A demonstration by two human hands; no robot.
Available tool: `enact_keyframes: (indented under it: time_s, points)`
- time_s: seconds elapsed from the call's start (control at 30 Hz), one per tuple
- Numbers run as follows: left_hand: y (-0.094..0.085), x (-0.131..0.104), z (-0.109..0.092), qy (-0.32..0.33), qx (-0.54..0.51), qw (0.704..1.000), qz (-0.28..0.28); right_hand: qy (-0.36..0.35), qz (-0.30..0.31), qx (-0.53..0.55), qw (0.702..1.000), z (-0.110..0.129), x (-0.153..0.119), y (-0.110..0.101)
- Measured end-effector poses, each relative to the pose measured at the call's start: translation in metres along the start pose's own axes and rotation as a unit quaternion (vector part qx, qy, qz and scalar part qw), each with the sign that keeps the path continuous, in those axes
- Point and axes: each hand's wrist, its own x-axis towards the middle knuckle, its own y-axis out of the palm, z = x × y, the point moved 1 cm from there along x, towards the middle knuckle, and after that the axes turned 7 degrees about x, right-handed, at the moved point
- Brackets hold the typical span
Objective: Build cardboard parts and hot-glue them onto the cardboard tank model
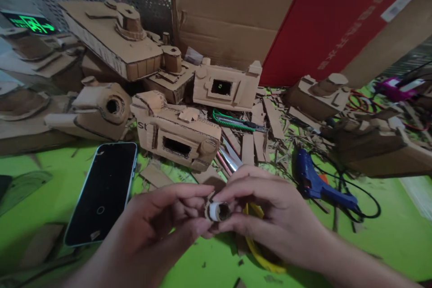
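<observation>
A small rolled cardboard ring (pixel 214 212) with a white band is held between both hands, low in the middle of the view. My left hand (pixel 158 220) pinches its left side with thumb and fingers. On its right side, my right hand (pixel 265 209) grips it with thumb and fingertips. Part of a yellow tape roll (pixel 261 258) shows beneath my right hand. Just beyond the hands sits a cardboard camera model (pixel 178 132) with a rectangular opening, and a green utility knife (pixel 236 121) lies behind it.
A phone (pixel 103 193) lies at left. A blue glue gun (pixel 320 182) with a looping black cable is at right. Cardboard scraps (pixel 273 117) and several cardboard models (pixel 111 40) cover the back of the green table (pixel 381 234).
</observation>
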Motion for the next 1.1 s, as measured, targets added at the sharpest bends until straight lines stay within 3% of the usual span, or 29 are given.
enact_keyframes:
  time_s: [0.2, 0.33, 0.5, 0.63, 0.83, 0.97, 1.1]
  points:
    - [-0.002, 0.003, -0.001, -0.009, 0.028, 1.0, 0.009, -0.011, -0.006, 0.04, 0.999, -0.005, -0.002, -0.001]
    - [-0.004, -0.001, 0.0, 0.014, 0.065, 0.997, -0.029, -0.019, 0.003, 0.065, 0.998, -0.004, -0.003, 0.0]
    - [-0.002, -0.006, 0.008, -0.025, 0.03, 0.999, -0.024, -0.05, 0.002, 0.006, 0.999, -0.003, -0.004, 0.002]
    - [0.0, -0.007, 0.007, -0.017, -0.005, 0.999, -0.035, -0.063, 0.002, -0.048, 0.997, -0.004, -0.006, 0.003]
    - [0.004, 0.001, -0.001, -0.033, 0.026, 0.998, -0.037, -0.094, 0.005, -0.084, 0.992, -0.006, -0.008, 0.007]
    - [-0.001, 0.006, 0.002, -0.024, 0.088, 0.995, -0.029, -0.102, 0.026, -0.135, 0.985, -0.007, -0.007, 0.01]
    - [-0.01, 0.015, -0.001, 0.085, 0.262, 0.961, -0.018, -0.111, 0.039, -0.181, 0.976, -0.011, -0.009, 0.012]
